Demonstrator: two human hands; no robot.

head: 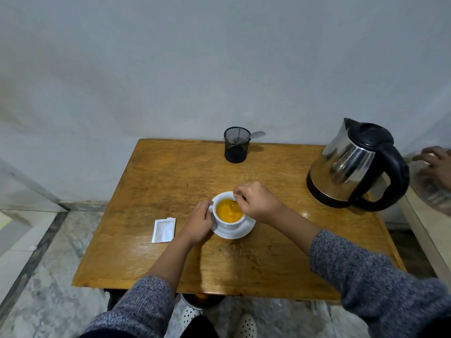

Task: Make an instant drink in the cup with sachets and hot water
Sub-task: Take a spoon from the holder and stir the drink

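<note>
A white cup (pixel 228 224) full of orange liquid (pixel 229 211) stands on a white saucer (pixel 246 231) in the middle of the wooden table (pixel 170 181). My left hand (pixel 199 222) wraps around the cup's left side at the handle. My right hand (pixel 257 201) is above the cup's right rim, pinching a spoon (pixel 234 203) whose bowl dips into the liquid. A torn white sachet (pixel 164 230) lies flat to the left of the cup. The steel kettle (pixel 356 167) with a black handle stands at the back right.
A black mesh holder (pixel 236 145) with a spoon sticking out stands at the table's back edge by the wall. Another person's hand (pixel 436 164) is at the far right edge beyond the kettle. Marble floor surrounds the table.
</note>
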